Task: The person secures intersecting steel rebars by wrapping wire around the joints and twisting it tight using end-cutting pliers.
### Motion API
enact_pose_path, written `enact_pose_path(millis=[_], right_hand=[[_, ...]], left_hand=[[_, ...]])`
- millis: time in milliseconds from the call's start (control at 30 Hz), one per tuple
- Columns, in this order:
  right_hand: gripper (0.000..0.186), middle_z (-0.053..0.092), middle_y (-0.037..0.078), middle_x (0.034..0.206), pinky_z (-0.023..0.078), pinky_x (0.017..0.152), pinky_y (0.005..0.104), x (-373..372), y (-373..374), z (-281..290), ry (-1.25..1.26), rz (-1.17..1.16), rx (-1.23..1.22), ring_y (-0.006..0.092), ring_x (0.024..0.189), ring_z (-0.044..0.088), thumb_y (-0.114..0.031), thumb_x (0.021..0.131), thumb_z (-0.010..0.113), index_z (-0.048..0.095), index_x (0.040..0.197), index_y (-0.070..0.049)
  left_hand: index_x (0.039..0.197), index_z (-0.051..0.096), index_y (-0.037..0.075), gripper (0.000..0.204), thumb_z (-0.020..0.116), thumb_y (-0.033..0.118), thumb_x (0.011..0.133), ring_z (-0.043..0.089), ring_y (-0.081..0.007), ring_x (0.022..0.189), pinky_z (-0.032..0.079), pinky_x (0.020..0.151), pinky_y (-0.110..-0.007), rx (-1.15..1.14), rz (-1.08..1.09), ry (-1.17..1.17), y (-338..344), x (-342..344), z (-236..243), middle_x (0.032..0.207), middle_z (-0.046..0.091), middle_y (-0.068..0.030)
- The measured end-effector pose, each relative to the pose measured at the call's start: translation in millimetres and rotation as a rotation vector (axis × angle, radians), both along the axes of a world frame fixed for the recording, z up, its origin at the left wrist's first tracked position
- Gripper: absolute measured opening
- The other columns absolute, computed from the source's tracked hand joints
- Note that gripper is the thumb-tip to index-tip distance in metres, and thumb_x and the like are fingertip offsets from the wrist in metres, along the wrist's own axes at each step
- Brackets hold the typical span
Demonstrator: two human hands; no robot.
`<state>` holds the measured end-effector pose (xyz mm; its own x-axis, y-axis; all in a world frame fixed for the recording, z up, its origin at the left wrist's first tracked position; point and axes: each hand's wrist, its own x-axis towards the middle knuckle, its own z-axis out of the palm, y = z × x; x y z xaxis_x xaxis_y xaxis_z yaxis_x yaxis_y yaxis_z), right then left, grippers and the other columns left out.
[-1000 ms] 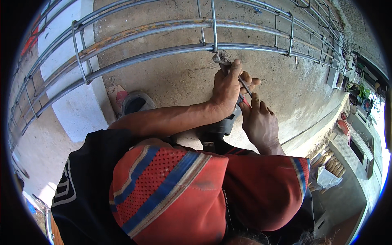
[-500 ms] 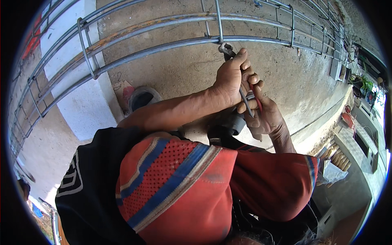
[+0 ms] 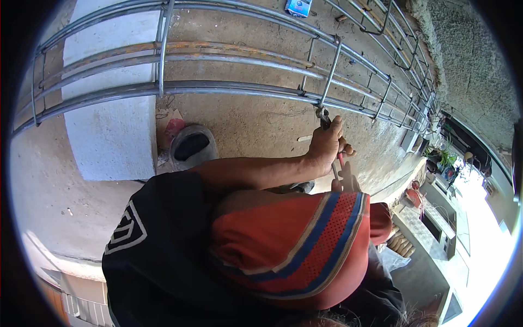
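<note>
My left hand (image 3: pixel 326 144) is closed around the upper part of a pair of end-cutting pincers (image 3: pixel 322 113), close behind the dark metal jaws. The jaws are at the lower bars of a long steel rebar cage (image 3: pixel 239 90), where an upright stirrup (image 3: pixel 330 71) meets them. Whether wire is between the jaws is too small to tell. Below, the red-covered handle (image 3: pixel 341 158) and a bare grey one run down to the fingers of my right hand (image 3: pixel 349 175). Those fingers look blurred at the handles, and a red sleeve hides the rest of that hand.
A white block (image 3: pixel 111 139) stands under the cage at left, with a grey bucket (image 3: pixel 192 148) beside it. A blue box (image 3: pixel 298 7) lies beyond the cage. Thin wire pieces (image 3: pixel 291 115) lie on the concrete floor. Plants (image 3: pixel 445 158) and a concrete counter stand at right.
The view has shifted, and the cage sits lower in it. The jaws are at a stirrup joint as before. My right hand, plainly visible earlier, is now mostly behind the sleeve.
</note>
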<state>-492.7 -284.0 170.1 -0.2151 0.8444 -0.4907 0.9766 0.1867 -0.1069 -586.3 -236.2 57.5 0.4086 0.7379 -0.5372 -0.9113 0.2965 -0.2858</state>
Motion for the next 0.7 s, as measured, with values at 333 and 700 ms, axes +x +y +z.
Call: enact_pose_path(millis=[333, 700], right_hand=[[0.043, 0.059, 0.02, 0.073, 0.046, 0.046, 0.0421, -10.6, 27.4, -8.1, -0.249, 0.083, -0.113, 0.0365, 0.056, 0.059, -0.026, 0.089, 0.054, 0.046, 0.119, 0.003], [0.06, 0.044, 0.006, 0.046, 0.043, 0.034, 0.0303, 24.7, 58.2, -30.6, 0.572, -0.737, -1.123, 0.0181, 0.034, 0.044, -0.053, 0.092, 0.033, 0.059, 0.078, -0.001]], left_hand=[[0.073, 0.05, 0.005, 0.029, 0.065, 0.029, 0.082, 0.059, -0.0195, 0.057, 0.052, 0.063, -0.037, -0.029, 0.032, 0.059, -15.4, -13.1, -9.4, 0.062, 0.053, -0.0071], [0.098, 0.055, 0.001, 0.038, 0.056, 0.037, 0.088, 0.063, -0.0215, 0.077, 0.049, 0.067, -0.032, 0.36, -0.097, -0.024, -24.2, -21.7, -22.1, 0.079, 0.062, -0.0122]])
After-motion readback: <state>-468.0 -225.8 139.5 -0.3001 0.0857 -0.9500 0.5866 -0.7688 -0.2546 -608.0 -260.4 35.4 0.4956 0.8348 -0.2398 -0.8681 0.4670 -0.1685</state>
